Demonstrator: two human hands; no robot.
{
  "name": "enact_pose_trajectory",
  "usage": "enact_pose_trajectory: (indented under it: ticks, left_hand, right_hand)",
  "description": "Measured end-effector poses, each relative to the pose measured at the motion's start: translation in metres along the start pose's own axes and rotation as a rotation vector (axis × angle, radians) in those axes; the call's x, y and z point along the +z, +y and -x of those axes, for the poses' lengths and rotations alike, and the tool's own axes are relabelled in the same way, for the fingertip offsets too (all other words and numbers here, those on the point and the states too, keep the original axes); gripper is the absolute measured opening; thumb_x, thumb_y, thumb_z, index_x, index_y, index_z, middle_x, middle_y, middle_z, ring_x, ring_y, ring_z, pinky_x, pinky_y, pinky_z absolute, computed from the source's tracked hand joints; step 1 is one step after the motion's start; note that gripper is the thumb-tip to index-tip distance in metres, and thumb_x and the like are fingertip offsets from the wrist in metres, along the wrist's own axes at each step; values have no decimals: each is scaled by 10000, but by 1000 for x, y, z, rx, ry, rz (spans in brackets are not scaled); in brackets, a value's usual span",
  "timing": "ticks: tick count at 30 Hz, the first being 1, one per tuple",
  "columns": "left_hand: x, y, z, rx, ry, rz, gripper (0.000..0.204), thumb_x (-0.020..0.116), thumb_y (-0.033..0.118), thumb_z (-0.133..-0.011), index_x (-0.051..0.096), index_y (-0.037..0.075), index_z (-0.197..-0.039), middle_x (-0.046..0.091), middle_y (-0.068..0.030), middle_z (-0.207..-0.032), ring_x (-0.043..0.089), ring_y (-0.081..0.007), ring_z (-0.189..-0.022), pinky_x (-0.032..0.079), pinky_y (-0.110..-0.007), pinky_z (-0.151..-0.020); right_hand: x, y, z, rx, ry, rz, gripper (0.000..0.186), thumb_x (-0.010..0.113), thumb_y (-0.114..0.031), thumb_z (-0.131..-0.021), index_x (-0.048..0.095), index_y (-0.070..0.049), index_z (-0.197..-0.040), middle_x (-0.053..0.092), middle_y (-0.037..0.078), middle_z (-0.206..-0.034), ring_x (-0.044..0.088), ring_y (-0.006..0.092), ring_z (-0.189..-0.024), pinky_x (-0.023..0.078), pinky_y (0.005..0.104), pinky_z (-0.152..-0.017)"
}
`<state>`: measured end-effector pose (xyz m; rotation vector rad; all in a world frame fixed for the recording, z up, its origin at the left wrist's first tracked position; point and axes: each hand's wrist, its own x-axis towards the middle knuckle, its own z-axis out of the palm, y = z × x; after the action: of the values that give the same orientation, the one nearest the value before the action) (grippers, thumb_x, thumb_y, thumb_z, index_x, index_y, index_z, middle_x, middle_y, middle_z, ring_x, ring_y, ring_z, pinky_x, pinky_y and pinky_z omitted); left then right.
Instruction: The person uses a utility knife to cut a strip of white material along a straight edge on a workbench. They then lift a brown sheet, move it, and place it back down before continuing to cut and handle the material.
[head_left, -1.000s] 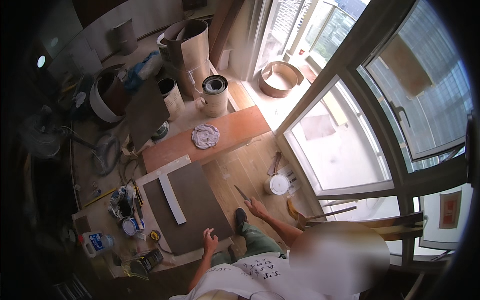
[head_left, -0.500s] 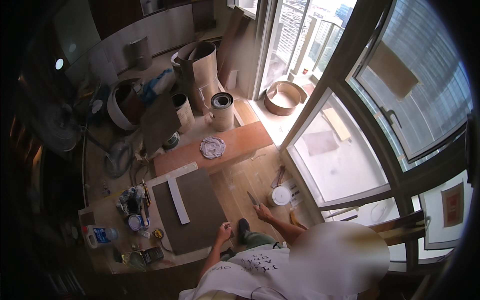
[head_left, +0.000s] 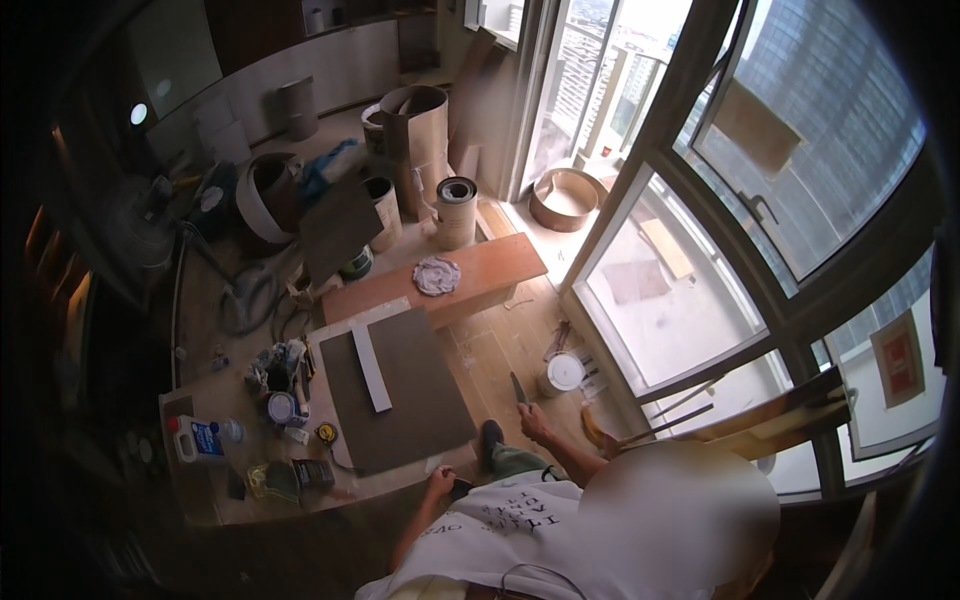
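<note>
My right hand (head_left: 534, 420) is closed round the handle of a knife (head_left: 517, 388), its dark, narrow blade pointing away from me over the wooden floor. My left hand (head_left: 440, 481) is curled beside the near edge of a dark brown board (head_left: 410, 420); whether anything small is in its fingers cannot be made out. The board lies flat on a low worktable (head_left: 230, 490). On the board rests a long white strip (head_left: 371, 370). A small pale scrap (head_left: 432, 464) shows next to the left hand.
Left of the board are a tape measure (head_left: 327, 433), an open can (head_left: 283, 408) and a white jug (head_left: 196, 440). Beyond stands an orange-brown bench (head_left: 500, 262) with a crumpled white cloth (head_left: 437, 276). A white bucket (head_left: 563, 373) stands right, near the windows; rolled sheets (head_left: 413, 130) stand farther back.
My left hand has come down a little, closer to my body. The right hand still holds the knife, slightly shifted. The whole view has turned somewhat.
</note>
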<state>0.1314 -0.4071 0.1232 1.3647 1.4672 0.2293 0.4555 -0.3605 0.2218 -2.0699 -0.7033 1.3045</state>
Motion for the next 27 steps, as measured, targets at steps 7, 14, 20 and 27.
enact_pose_trajectory:
  ticks: [7, 14, 20, 27]
  left_hand:
    - [20, -44, 26, 38, -128, 61, 410, 644, 235, -841, 638, 23, -1191, 697, -192, -1080, 678, -293, -998, 526, -373, -890]
    - [-3, -56, 39, 25, 36, 92, 405, 626, 226, -843, 637, 16, -1190, 691, -203, -1101, 671, -310, -1034, 522, -392, -896]
    - [-5, -66, 58, 24, 4, 27, 417, 656, 243, -826, 643, 25, -1182, 701, -192, -1070, 681, -309, -992, 527, -389, -874]
    - [11, -120, 46, 81, 86, 212, 464, 720, 317, -802, 652, 44, -1171, 706, -179, -1064, 688, -292, -969, 533, -380, -839]
  right_hand:
    - [63, 22, 29, -159, -75, 223, 570, 481, -470, -974, 600, 72, -1104, 664, 235, -874, 662, 340, -722, 515, 434, -639]
    - [107, 33, 40, -222, -149, 272, 584, 483, -479, -975, 600, 56, -1180, 657, 278, -1056, 623, 409, -1059, 464, 451, -926]
    - [104, 7, 62, -186, -143, 199, 502, 495, -454, -983, 605, 29, -1070, 649, 169, -805, 636, 268, -688, 500, 426, -636]
    - [128, -7, 68, -195, -297, 313, 477, 492, -476, -985, 577, -13, -1064, 591, 129, -731, 598, 240, -589, 482, 400, -545]
